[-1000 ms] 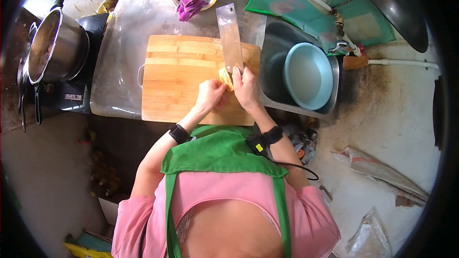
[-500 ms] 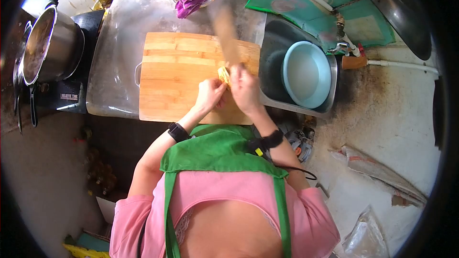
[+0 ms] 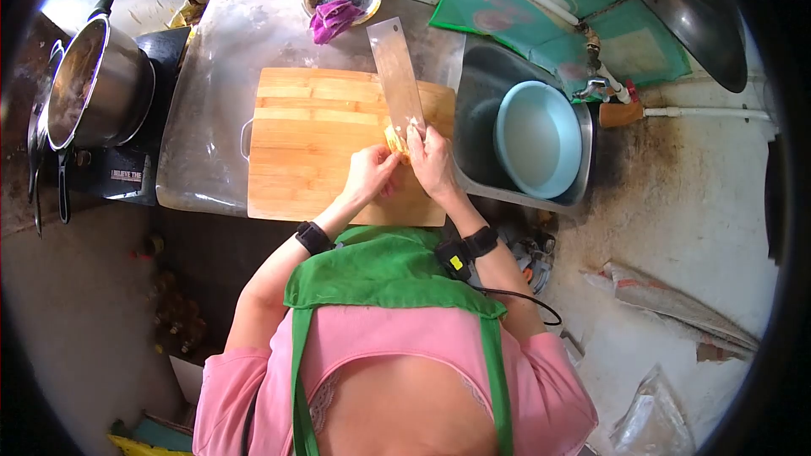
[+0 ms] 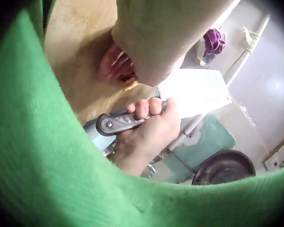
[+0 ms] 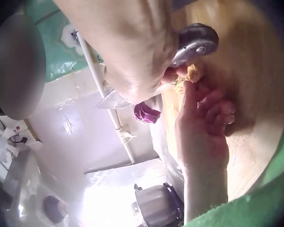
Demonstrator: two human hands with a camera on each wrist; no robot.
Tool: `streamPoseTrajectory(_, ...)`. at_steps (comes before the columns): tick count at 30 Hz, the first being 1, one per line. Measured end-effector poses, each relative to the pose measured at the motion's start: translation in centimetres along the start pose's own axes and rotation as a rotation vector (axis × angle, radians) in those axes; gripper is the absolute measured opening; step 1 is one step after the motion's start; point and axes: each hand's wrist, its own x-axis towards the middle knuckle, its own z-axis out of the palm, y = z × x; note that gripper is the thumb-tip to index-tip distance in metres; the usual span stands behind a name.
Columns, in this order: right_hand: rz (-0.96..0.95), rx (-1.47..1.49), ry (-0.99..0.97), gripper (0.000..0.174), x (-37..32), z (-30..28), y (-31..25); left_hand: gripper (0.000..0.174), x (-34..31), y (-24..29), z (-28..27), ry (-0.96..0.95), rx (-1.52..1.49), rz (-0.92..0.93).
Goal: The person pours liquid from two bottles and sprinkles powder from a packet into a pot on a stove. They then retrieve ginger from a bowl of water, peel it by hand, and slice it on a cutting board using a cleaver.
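Note:
My right hand (image 3: 432,160) grips a cleaver (image 3: 394,67) by its dark handle, the broad blade pointing away over the cutting board (image 3: 296,143). In the left wrist view the fingers are wrapped round the riveted handle (image 4: 118,124). A small, ragged yellow piece of food (image 3: 394,138) lies on the board beside the blade's near end, its exact kind unclear. My left hand (image 3: 369,172) pinches this piece from the left with bent fingers. Pale bits stick to the blade near the right hand. In the right wrist view the yellow food (image 5: 192,73) shows between both hands.
Right of the board, a light blue basin (image 3: 539,139) stands in the metal sink (image 3: 477,76). A bowl (image 3: 368,7) with scouring wool and a purple cloth (image 3: 333,20) sits behind it. On the left, a steel pot (image 3: 106,84) stands on the cooktop (image 3: 127,171).
The cleaver and right hand, motion-blurred half a second ago, now show sharply. The blade leans slightly further left than a second ago. The left hand stays at the yellow food.

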Motion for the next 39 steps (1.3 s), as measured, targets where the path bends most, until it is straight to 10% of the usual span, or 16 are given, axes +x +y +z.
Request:
streamPoseTrajectory(10,-0.002,0.265,0.047,0.015,0.6,-3.2,-4.7,0.034,-2.4,-0.1,-2.1,-0.063,-0.004,0.016)
streamPoseTrajectory(22,-0.014,-0.213,-0.076,0.026,0.5,0.0,-0.4,0.031,-2.4,-0.2,-1.9,-0.104,0.048,-0.073)
streamPoseTrajectory(32,-0.087,0.223,0.127,0.015,1.8,-4.8,-7.2,0.028,-2.9,0.2,-1.9,-0.068,0.060,-0.049)
streamPoseTrajectory(39,-0.008,-0.190,-0.009,0.023,0.0,-1.9,0.7,0.027,-2.5,-0.3,-1.6,-0.050,0.039,-0.064)
